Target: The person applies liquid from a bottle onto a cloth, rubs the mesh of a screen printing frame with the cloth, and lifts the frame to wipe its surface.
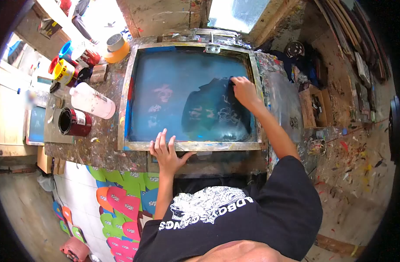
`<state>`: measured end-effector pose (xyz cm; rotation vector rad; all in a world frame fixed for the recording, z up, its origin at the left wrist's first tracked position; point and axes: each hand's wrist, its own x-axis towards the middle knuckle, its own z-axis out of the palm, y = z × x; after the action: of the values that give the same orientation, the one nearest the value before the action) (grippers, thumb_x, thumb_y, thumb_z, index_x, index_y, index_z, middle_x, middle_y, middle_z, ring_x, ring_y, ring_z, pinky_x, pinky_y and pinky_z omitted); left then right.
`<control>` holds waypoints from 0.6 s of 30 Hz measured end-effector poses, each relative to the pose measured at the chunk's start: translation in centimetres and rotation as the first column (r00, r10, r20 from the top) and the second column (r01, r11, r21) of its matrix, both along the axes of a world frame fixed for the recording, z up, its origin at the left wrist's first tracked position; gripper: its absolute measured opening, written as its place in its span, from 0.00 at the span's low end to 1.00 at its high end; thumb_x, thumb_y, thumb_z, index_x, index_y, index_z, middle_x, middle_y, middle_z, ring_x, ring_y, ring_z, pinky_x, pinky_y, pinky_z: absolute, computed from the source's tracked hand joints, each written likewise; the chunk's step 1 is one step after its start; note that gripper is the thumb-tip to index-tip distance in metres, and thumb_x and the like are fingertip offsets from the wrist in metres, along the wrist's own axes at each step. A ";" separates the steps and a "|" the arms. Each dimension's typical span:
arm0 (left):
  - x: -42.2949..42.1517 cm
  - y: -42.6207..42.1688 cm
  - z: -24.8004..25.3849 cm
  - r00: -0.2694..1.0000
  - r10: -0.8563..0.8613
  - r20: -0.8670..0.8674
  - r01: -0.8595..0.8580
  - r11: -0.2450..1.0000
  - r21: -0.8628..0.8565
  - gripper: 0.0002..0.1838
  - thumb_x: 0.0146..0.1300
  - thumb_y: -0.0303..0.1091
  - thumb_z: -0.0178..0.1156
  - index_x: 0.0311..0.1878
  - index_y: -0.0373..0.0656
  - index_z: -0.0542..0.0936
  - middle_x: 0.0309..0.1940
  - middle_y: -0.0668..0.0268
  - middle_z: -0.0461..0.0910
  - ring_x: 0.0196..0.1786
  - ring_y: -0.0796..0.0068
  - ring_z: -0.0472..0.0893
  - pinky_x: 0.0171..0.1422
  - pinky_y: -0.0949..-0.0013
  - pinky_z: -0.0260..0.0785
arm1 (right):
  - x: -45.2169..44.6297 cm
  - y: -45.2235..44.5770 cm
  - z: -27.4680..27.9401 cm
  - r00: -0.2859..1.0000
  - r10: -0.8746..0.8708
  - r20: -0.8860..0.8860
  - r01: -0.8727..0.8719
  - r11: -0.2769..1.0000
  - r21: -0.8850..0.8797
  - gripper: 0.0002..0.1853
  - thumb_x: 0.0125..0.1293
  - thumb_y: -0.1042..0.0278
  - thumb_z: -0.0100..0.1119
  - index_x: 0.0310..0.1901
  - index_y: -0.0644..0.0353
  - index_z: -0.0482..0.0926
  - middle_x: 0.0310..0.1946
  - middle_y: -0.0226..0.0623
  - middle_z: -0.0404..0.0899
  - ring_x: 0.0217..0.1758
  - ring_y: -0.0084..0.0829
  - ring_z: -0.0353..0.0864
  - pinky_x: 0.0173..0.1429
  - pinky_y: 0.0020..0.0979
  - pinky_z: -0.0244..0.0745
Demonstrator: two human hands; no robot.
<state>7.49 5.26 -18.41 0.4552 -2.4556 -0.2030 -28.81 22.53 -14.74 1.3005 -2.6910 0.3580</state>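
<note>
A silk-screen frame with wooden edges lies on the workbench, its blue mesh facing up. Pale printed figures show in the mesh, and a darker, wet-looking patch covers its right half. My left hand rests on the frame's near edge with fingers spread, holding nothing. At the upper right of the mesh, my right hand is closed over a small dark rag pressed to the surface. Most of the rag is hidden by the fingers.
Left of the frame stand a white bottle, a dark red ink can, a yellow tub and tape rolls. A metal hinge clamp sits at the back. Colourful printed cutouts cover the floor; a cardboard box is right.
</note>
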 end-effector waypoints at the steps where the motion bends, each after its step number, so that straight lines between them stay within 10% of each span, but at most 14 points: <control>1: 0.0 0.0 0.0 1.000 0.001 -0.006 -0.001 1.000 -0.010 0.45 0.55 0.78 0.63 0.56 0.43 0.77 0.70 0.51 0.70 0.72 0.51 0.67 0.77 0.42 0.45 | 0.5 0.5 -0.6 0.999 0.038 0.021 -0.038 0.999 0.023 0.18 0.69 0.73 0.54 0.60 0.65 0.77 0.51 0.50 0.85 0.60 0.51 0.82 0.55 0.47 0.82; 9: -0.3 0.1 0.1 1.000 -0.001 -0.022 0.000 1.000 -0.028 0.45 0.56 0.79 0.61 0.55 0.43 0.78 0.68 0.50 0.73 0.71 0.51 0.69 0.77 0.43 0.45 | 0.2 1.2 -0.4 0.999 0.017 0.049 -0.020 0.998 0.059 0.29 0.62 0.85 0.49 0.67 0.64 0.75 0.69 0.54 0.74 0.73 0.49 0.73 0.72 0.44 0.74; 15: -0.2 0.0 0.0 1.000 -0.004 -0.004 0.004 1.000 -0.021 0.45 0.58 0.78 0.60 0.57 0.42 0.78 0.69 0.49 0.72 0.71 0.49 0.67 0.77 0.43 0.44 | 6.0 -0.7 -0.5 0.801 0.584 0.132 -0.591 0.807 0.019 0.26 0.61 0.80 0.53 0.61 0.56 0.81 0.64 0.40 0.81 0.67 0.34 0.81 0.66 0.36 0.82; 18: 0.0 0.2 -0.3 1.000 -0.007 0.011 0.007 1.000 -0.024 0.46 0.56 0.80 0.60 0.55 0.43 0.78 0.68 0.50 0.73 0.70 0.51 0.70 0.77 0.43 0.44 | 1.8 -0.5 -0.3 0.827 0.562 -0.011 -0.558 0.823 0.107 0.25 0.62 0.79 0.54 0.61 0.55 0.82 0.64 0.38 0.82 0.67 0.32 0.82 0.66 0.31 0.81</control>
<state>7.45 5.46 -18.68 0.4390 -2.4678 -0.1743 -27.03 22.03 -15.05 2.0987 -2.2556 0.2444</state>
